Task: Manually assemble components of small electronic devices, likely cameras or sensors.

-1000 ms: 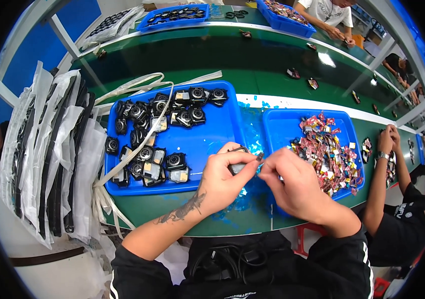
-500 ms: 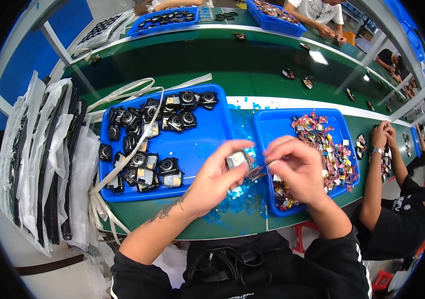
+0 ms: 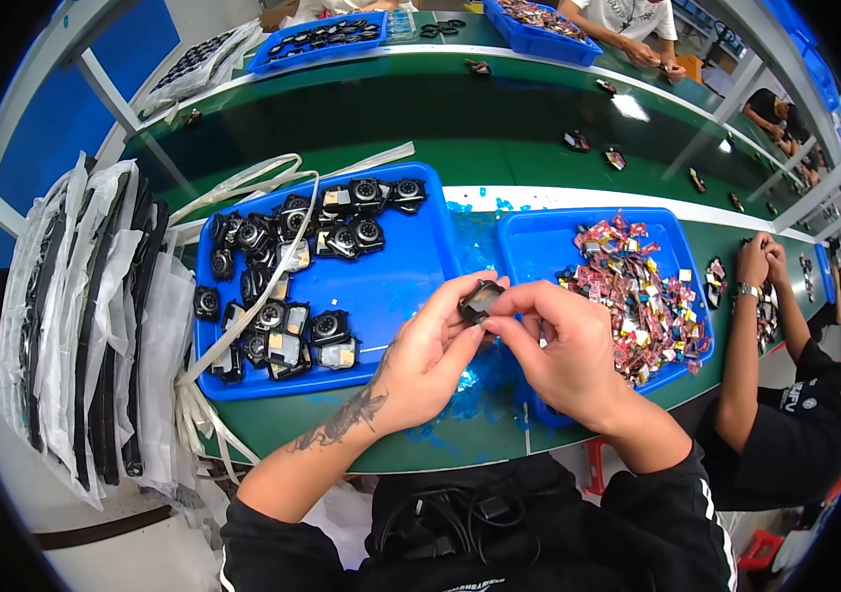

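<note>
My left hand (image 3: 416, 370) holds a small black watch case (image 3: 481, 301) between thumb and fingers, its grey, flat side turned up. Close against its right edge, the fingers of my right hand (image 3: 573, 355) are pinched together; whatever they grip is hidden. Both hands hover over the gap between two blue trays. The left tray (image 3: 381, 296) carries several black watch cases (image 3: 270, 314), some with round backs up, others showing pale faces. In the right tray (image 3: 529, 237) lies a heap of small red, yellow and white parts with film (image 3: 628, 286), partly behind my right hand.
Blue film scraps (image 3: 475, 232) litter the green table (image 3: 420, 449). A pale strap (image 3: 307, 227) crosses the left tray. Wrapped black trays (image 3: 95, 326) stand upright at left. Beyond runs a green conveyor (image 3: 342, 118) with scattered parts. A co-worker's arms (image 3: 741, 345) are at right.
My right hand has moved left to meet the watch case; the thin dark piece it pinched beside the case is now hidden. The case has tilted in my left hand.
</note>
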The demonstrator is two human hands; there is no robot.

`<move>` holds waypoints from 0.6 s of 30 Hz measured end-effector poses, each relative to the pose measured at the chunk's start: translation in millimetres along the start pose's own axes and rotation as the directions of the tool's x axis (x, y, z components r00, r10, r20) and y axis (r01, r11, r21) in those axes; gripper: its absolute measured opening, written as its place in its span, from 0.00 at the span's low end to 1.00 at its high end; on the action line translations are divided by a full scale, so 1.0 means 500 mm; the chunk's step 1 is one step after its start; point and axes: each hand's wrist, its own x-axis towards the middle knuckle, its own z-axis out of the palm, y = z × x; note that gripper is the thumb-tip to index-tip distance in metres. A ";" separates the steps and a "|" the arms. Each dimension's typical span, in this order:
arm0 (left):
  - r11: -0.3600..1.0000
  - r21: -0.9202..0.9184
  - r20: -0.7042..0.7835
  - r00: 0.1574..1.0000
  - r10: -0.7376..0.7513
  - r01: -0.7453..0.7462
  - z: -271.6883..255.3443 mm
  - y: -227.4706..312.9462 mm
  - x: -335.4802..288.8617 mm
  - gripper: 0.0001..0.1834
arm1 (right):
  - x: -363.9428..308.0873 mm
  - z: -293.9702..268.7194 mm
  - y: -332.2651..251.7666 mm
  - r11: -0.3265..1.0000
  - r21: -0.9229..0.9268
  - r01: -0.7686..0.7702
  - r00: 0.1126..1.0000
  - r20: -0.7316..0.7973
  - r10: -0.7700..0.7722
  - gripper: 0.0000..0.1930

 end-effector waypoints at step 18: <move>0.996 0.088 0.069 0.997 -0.028 0.022 0.003 -0.004 -0.004 0.26 | 0.013 -0.010 -0.004 0.999 -0.036 0.029 0.997 0.069 -0.027 0.05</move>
